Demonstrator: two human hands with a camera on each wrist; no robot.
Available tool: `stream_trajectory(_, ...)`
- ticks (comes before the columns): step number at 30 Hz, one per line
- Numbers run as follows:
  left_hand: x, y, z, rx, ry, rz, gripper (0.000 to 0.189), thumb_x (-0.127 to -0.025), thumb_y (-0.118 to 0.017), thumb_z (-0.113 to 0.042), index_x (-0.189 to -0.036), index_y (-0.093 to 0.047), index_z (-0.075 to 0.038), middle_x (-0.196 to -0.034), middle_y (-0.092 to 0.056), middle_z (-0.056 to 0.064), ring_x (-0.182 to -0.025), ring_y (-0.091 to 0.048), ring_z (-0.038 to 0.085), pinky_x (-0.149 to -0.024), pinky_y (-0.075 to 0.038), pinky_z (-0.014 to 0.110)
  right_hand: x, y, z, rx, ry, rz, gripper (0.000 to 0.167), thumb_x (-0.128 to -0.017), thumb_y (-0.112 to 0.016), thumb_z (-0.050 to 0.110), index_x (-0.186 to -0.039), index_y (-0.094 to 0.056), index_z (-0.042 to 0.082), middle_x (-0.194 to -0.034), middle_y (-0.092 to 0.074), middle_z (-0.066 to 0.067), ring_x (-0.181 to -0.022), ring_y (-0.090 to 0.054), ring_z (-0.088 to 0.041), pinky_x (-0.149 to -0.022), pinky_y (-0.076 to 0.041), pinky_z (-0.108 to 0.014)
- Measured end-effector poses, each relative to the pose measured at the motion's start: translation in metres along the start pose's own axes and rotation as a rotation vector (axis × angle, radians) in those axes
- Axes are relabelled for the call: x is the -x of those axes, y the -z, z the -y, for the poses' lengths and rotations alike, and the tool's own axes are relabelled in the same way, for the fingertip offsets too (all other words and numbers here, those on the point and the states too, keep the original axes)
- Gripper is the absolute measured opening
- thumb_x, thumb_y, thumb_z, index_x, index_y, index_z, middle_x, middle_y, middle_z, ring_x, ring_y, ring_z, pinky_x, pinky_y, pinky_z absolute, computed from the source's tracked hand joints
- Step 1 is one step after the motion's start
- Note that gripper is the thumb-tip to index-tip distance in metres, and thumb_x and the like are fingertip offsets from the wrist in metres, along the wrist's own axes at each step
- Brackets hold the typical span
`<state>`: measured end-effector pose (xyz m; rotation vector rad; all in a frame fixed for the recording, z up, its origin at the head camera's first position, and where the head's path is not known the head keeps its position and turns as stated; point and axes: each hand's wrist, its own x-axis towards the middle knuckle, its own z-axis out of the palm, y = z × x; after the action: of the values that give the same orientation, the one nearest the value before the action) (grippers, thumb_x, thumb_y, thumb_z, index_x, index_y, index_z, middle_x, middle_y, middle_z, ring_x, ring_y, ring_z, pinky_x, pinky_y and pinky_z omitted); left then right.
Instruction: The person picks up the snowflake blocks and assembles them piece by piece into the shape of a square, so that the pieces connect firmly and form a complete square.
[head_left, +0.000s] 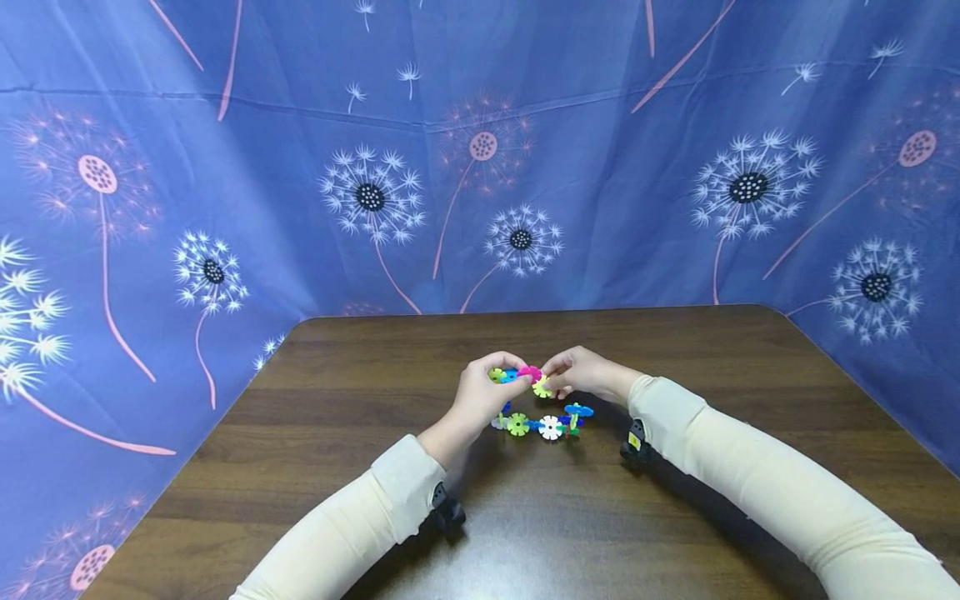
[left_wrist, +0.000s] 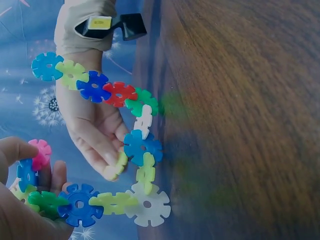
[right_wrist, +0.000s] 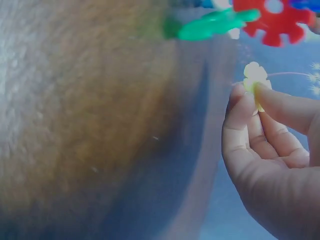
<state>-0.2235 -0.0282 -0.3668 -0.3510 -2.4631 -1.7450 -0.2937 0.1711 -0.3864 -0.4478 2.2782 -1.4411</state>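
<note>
My left hand (head_left: 477, 393) grips the pink notched plastic disc (head_left: 530, 372) at one end of a chain of interlocking discs. Between the thumb and fingers of my right hand (head_left: 591, 373) is a single yellow disc (right_wrist: 255, 75), close beside the pink one; whether the two touch I cannot tell. The chain curves round below both hands, with a white disc (head_left: 551, 427) and a yellow-green disc (head_left: 517, 425) along its near side. In the left wrist view its other end, a light blue disc (left_wrist: 47, 66), stands free above dark blue, red and green ones.
The chain's lower side is at the brown wooden table (head_left: 525, 517). A blue cloth with dandelion prints (head_left: 600, 167) hangs behind the table's far edge. Black wrist cameras (head_left: 448, 510) sit under both sleeves.
</note>
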Motion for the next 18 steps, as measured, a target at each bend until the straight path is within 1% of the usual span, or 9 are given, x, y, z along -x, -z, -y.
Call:
stream_trajectory(4,0.0,0.0,0.001,0.004,0.001,-0.006,0.008,-0.082,-0.077,-0.016,-0.088,-0.071,-0.013,-0.093,-0.068,0.001,-0.071,-0.05,0.011,-0.059,-0.042,0.024,0.009,0.007,0.009,-0.038,0.002,0.011,0.027,-0.093,-0.061,0.004,-0.115,-0.062,-0.012,-0.082,-0.069,-0.001,-0.071,-0.06,-0.013,-0.073,-0.055,-0.03)
stream_trajectory(6,-0.001,0.0,0.001,0.003,-0.004,-0.01,0.008,-0.082,-0.077,-0.016,-0.088,-0.071,-0.013,-0.094,-0.068,0.002,-0.073,-0.05,0.012,-0.059,-0.042,0.024,0.015,0.011,0.015,-0.067,-0.014,0.022,0.028,-0.094,-0.059,0.005,-0.117,-0.061,-0.012,-0.084,-0.068,-0.002,-0.073,-0.061,-0.013,-0.074,-0.055,-0.03)
stream_trajectory(9,-0.001,-0.001,0.001,-0.002,-0.012,-0.016,0.008,-0.082,-0.077,-0.014,-0.088,-0.071,-0.012,-0.092,-0.068,0.002,-0.067,-0.05,0.01,-0.057,-0.042,0.022,0.023,0.014,0.023,-0.107,-0.033,0.034,0.028,-0.095,-0.058,0.005,-0.119,-0.059,-0.012,-0.087,-0.068,-0.004,-0.074,-0.064,-0.014,-0.076,-0.056,-0.032)
stream_trajectory(11,-0.002,-0.001,0.001,-0.007,-0.016,-0.019,0.008,-0.082,-0.076,-0.014,-0.088,-0.071,-0.012,-0.091,-0.068,0.002,-0.061,-0.049,0.009,-0.054,-0.042,0.022,0.028,0.015,0.028,-0.121,-0.034,0.043,0.029,-0.096,-0.057,0.004,-0.119,-0.058,-0.013,-0.088,-0.069,-0.005,-0.074,-0.065,-0.015,-0.076,-0.056,-0.032)
stream_trajectory(13,-0.002,-0.002,0.001,-0.011,-0.018,-0.02,0.008,-0.082,-0.076,-0.014,-0.088,-0.071,-0.012,-0.091,-0.069,0.002,-0.059,-0.049,0.008,-0.054,-0.042,0.021,0.033,0.016,0.032,-0.136,-0.033,0.05,0.029,-0.095,-0.057,0.003,-0.12,-0.058,-0.013,-0.089,-0.069,-0.004,-0.074,-0.065,-0.015,-0.075,-0.056,-0.03)
stream_trajectory(18,-0.002,-0.002,0.003,-0.011,-0.029,-0.024,0.009,-0.082,-0.077,-0.014,-0.087,-0.071,-0.012,-0.092,-0.069,0.002,-0.06,-0.049,0.007,-0.054,-0.043,0.021,0.044,0.018,0.04,-0.138,-0.015,0.073,0.033,-0.094,-0.059,0.005,-0.123,-0.058,-0.012,-0.09,-0.071,-0.003,-0.077,-0.062,-0.014,-0.075,-0.054,-0.027)
